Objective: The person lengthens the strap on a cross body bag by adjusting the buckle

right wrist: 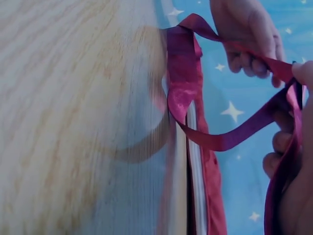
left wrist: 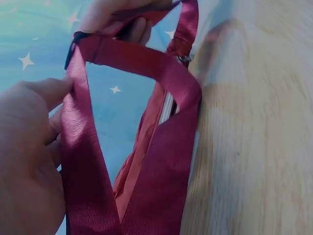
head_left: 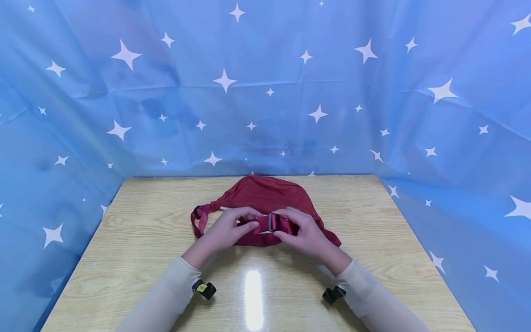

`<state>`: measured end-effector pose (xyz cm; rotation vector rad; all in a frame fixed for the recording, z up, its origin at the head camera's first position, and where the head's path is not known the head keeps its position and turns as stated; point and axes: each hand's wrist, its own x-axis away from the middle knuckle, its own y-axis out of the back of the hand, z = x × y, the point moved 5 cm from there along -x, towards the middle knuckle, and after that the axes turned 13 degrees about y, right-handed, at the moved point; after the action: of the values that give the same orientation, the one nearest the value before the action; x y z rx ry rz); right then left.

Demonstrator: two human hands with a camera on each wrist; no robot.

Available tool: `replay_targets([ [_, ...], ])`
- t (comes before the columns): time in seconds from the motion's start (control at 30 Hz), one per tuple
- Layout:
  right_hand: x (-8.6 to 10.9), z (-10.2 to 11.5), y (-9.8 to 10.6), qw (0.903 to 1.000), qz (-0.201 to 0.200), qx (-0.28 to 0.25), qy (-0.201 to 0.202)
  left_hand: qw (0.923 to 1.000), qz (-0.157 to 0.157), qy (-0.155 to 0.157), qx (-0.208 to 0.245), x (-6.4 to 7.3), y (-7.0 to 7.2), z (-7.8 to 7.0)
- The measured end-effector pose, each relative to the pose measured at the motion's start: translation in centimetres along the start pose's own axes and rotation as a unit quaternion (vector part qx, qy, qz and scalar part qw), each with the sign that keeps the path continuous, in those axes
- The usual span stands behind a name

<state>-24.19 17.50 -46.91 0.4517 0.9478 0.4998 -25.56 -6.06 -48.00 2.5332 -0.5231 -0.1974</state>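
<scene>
A dark red waist bag [head_left: 269, 193] lies on the table, its strap [head_left: 260, 224] raised in front of it. Both hands hold that strap around a black slide buckle [head_left: 272, 222]. My left hand [head_left: 228, 227] pinches the webbing just left of the buckle between thumb and fingers. From the other side, my right hand [head_left: 302, 234] grips the strap right at the buckle. In the right wrist view the strap [right wrist: 230, 139] hangs in a loop near the bag's pale zipper [right wrist: 198, 166]. Fingers partly cover the buckle there.
The bag lies near the far edge of the light wooden table [head_left: 145, 258]. Another strap loop with a black buckle [head_left: 197, 212] rests at the bag's left end. A blue curtain [head_left: 265, 115] with white stars hangs behind and at both sides.
</scene>
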Motion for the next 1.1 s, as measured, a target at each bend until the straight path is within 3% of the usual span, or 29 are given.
replay_targets([
  [0.17, -0.2, 0.0, -0.1, 0.9998, 0.020, -0.002, -0.001, 0.9994, 0.016, 0.019, 0.024, -0.3, -0.2, -0.1],
  [0.27, -0.3, -0.1, -0.4, 0.9994, 0.033, 0.004, 0.004, 0.9971, 0.038, 0.019, 0.064, -0.5, -0.5, -0.2],
  [0.37, -0.4, -0.1, -0.8, 0.9987, 0.045, 0.015, 0.018, 0.9924, 0.061, 0.002, 0.107, -0.8, -0.8, -0.6],
  [0.47, -0.5, -0.1, -1.0, 0.9981, 0.049, 0.024, 0.030, 0.9900, 0.072, -0.016, 0.120, -0.9, -0.9, -1.0],
  [0.57, -0.6, 0.1, -1.0, 0.9982, 0.042, 0.026, 0.034, 0.9941, 0.066, -0.017, 0.084, -0.8, -0.7, -1.0],
  [0.67, -0.7, 0.2, -0.8, 0.9984, 0.037, 0.031, 0.027, 0.9982, 0.058, 0.004, 0.015, -0.4, 0.0, -0.3],
  [0.8, -0.5, 0.2, -0.5, 0.9984, 0.040, 0.039, 0.009, 0.9958, 0.048, 0.025, -0.074, 0.1, 0.9, 0.8],
  [0.93, -0.4, 0.2, -0.4, 0.9984, 0.044, 0.037, 0.005, 0.9936, 0.041, 0.005, -0.106, 0.4, 1.0, 0.9],
  [1.1, -0.7, 0.3, -0.6, 0.9982, 0.054, 0.027, 0.000, 0.9945, 0.048, -0.018, -0.091, 0.3, 0.5, 0.2],
])
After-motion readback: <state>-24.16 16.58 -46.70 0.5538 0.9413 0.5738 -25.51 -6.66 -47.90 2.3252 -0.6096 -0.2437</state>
